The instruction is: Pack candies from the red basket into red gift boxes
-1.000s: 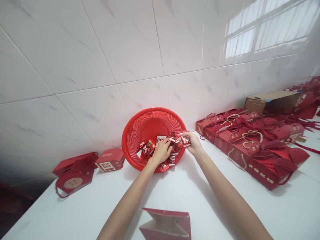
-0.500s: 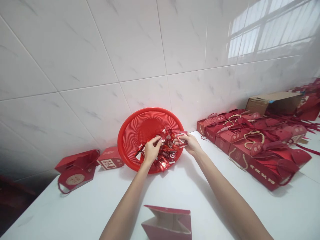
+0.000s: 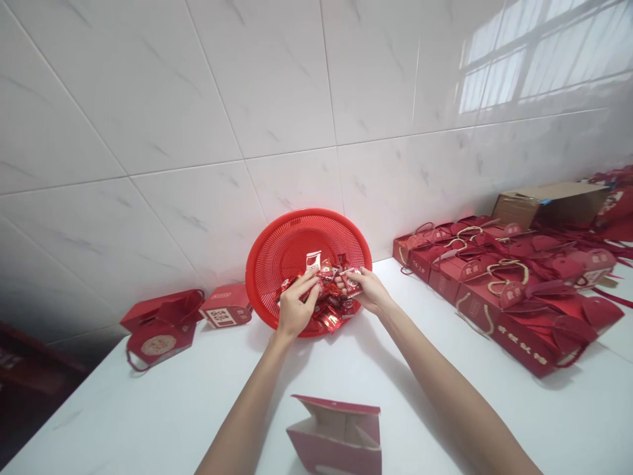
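Observation:
A red plastic basket (image 3: 270, 241) leans tilted against the wall, its opening facing me, with shiny red-wrapped candies (image 3: 330, 320) heaped in its lower part. My left hand (image 3: 297, 303) is over the heap, fingers closed on a wrapped candy (image 3: 313, 261) with a white and red wrapper that sticks up past the fingertips. At the basket's right rim my right hand (image 3: 368, 290) grips red candy packets (image 3: 352, 282); how many is hidden. Nearer to me stands an open red paper gift box (image 3: 341, 439), its top gaping and its inside pale.
Left of the basket are a red gift box with a cord handle (image 3: 161, 336) and a smaller red box (image 3: 226, 307). Rows of closed red gift boxes (image 3: 509, 297) fill the right side, with a cardboard carton (image 3: 548, 201) behind. A tiled wall (image 3: 198, 119) backs the white table (image 3: 198, 409).
My left hand has shifted and now has a white and red packet showing above its fingers. My right hand has drawn slightly inward with its packets. The whole view has turned slightly.

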Available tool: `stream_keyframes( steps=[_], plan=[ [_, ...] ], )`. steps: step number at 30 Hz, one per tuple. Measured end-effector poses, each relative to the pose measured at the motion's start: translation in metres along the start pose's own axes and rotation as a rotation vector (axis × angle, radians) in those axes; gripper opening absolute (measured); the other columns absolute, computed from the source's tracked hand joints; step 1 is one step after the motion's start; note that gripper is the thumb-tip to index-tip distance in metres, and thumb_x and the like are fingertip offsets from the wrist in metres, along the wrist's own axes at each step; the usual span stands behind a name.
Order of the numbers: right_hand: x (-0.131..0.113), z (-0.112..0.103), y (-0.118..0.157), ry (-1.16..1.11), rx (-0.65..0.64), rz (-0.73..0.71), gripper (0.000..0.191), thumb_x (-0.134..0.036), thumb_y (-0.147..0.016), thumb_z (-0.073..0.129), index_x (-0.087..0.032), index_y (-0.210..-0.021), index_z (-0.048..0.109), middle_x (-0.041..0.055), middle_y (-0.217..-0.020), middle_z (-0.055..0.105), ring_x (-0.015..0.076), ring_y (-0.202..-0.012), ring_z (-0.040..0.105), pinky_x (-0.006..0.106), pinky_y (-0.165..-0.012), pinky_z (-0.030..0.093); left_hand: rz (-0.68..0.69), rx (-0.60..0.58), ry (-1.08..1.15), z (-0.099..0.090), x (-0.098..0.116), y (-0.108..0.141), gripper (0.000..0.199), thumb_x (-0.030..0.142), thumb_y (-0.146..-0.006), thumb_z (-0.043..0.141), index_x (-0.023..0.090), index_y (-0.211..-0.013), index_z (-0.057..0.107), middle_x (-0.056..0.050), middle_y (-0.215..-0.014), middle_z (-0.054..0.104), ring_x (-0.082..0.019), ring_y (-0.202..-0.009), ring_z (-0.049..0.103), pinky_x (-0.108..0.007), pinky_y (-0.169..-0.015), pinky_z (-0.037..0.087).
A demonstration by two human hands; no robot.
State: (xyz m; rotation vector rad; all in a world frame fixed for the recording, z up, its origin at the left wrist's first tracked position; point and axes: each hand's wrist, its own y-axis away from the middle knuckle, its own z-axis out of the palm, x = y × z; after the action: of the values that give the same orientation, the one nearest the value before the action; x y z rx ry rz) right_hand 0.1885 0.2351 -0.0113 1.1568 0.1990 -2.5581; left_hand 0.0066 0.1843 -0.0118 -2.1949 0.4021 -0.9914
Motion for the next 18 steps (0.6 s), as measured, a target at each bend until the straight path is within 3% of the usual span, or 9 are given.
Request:
stream_keyframes(
  steps=[4,8,12,16,18],
  plan=[
    [0.005,0.008,0.004,0.001,0.01,-0.039,0.021,-0.02,-0.07,0.081,-0.016,-0.076,0.061,0.0005,-0.064,0.069,0.0108,-0.052,0.062,0.018,-0.044,0.047,0.152,-0.087,-0.06,0.001,0.004,0.015,0.027,0.025,-0.093,0.054,0.021,-0.107,0.077,-0.007,-0.129,0.07,-0.023,-0.117,0.068,-0.04,-0.107,0.054],
    [0.008,0.014,0.008,0.048,-0.005,-0.044,0.03,-0.018,-0.054,0.089,-0.014,-0.068,0.063,-0.0005,-0.057,0.066,0.0083,-0.045,0.054,0.017,-0.041,0.042,0.21,-0.149,-0.053,0.007,0.004,0.024,0.03,0.023,-0.094,0.051,0.021,-0.111,0.076,-0.008,-0.131,0.069,-0.022,-0.121,0.066,-0.039,-0.108,0.053],
    [0.006,0.012,0.009,0.077,0.025,-0.07,0.032,-0.016,-0.049,0.088,-0.013,-0.068,0.063,-0.0001,-0.054,0.064,0.0076,-0.042,0.051,0.018,-0.038,0.037,0.12,-0.123,-0.108,0.007,0.0,0.024,0.03,0.024,-0.094,0.051,0.021,-0.111,0.075,-0.008,-0.135,0.066,-0.023,-0.123,0.064,-0.039,-0.108,0.052],
    [-0.005,0.005,0.007,0.061,0.104,-0.122,0.03,-0.013,-0.05,0.084,-0.015,-0.073,0.065,0.002,-0.065,0.071,0.0136,-0.054,0.063,0.022,-0.047,0.048,-0.031,-0.05,-0.217,0.0,-0.013,0.021,0.028,0.026,-0.09,0.055,0.021,-0.108,0.075,-0.01,-0.135,0.066,-0.027,-0.123,0.064,-0.045,-0.108,0.051],
    [-0.012,0.001,0.006,0.048,0.127,-0.14,0.025,-0.012,-0.052,0.081,-0.016,-0.069,0.063,0.0012,-0.062,0.069,0.013,-0.052,0.061,0.021,-0.045,0.047,-0.049,-0.062,-0.233,-0.004,-0.018,0.02,0.026,0.026,-0.089,0.056,0.02,-0.104,0.076,-0.01,-0.129,0.068,-0.027,-0.12,0.065,-0.045,-0.107,0.051]
  ],
)
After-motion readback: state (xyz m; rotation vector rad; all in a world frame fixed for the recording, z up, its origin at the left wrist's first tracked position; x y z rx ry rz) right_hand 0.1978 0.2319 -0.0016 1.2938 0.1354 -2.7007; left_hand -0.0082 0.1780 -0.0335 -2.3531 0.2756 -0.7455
